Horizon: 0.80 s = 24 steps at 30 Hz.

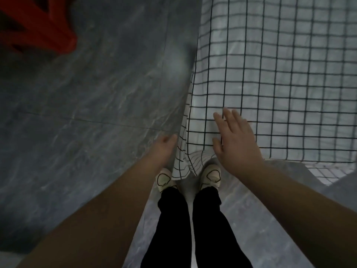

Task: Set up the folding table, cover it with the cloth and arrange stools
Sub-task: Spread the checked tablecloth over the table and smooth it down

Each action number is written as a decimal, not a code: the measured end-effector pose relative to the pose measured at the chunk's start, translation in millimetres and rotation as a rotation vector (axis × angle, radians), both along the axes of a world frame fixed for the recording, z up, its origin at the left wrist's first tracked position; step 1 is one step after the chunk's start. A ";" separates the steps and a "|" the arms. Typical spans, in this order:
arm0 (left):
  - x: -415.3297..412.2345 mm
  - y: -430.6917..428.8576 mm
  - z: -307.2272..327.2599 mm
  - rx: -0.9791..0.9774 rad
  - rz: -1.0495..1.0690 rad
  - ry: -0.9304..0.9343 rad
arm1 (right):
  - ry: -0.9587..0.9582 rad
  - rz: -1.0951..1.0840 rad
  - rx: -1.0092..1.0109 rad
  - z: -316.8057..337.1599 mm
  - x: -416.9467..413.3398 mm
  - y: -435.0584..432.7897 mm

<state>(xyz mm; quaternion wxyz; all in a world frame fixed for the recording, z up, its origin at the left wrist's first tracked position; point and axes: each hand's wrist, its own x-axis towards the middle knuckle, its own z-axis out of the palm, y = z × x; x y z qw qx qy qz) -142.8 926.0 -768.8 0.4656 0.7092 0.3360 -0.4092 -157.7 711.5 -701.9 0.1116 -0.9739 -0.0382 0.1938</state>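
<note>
Cloth (280,74) already spread over the table, which is hidden beneath; drape hangs off near left corner. Right hand (237,144) flat on that corner, fingers straight. Left hand (164,147) at hanging edge, grip unclear. Judged remaining: smoothing, stools. Red stool (38,26) well apart on grey marble floor (87,103)

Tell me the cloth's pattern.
The cloth is white with a thin dark grid of squares; the head view shows it best.
</note>
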 end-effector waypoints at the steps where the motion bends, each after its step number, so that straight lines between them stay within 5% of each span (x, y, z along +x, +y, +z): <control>1: 0.7 -4.0 -7.6 -0.048 0.097 0.055 | -0.003 0.002 -0.012 -10.4 -2.7 -2.1; 6: -2.6 -15.9 -36.8 -0.333 0.295 0.229 | -0.010 0.024 -0.044 -42.6 -12.7 -8.7; 10: -5.6 -10.7 -48.1 -0.378 0.377 0.107 | -0.017 0.009 -0.047 -48.5 -14.1 -6.6; 17: -7.4 -8.9 -48.4 0.179 -0.011 -0.345 | -0.039 0.000 -0.024 -45.7 -10.9 -6.5; 21: -11.1 -15.5 -49.1 0.326 -0.019 -0.378 | -0.070 -0.012 0.014 -43.8 -10.1 -8.2; 24: -17.9 -18.8 -32.8 0.427 0.000 -0.630 | -0.108 -0.007 0.050 -38.3 -11.2 -9.6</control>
